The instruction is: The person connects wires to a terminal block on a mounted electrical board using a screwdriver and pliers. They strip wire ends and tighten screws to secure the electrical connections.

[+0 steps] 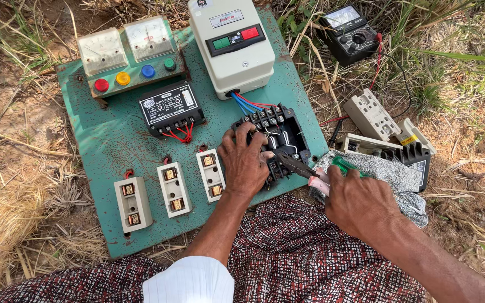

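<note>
The left hand [246, 163] presses fingers spread on the black terminal block [279, 143] beside the green board's [113, 140] right edge; the right hand [360, 202] grips pliers [304, 170], tips probably at a terminal. Brace the block and keep the nose steady.

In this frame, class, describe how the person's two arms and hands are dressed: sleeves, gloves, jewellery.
Both hands are bare: no gloves, rings or watch show on the left hand or right hand. A white rolled sleeve covers the left upper arm. The right forearm shows no sleeve.
</note>
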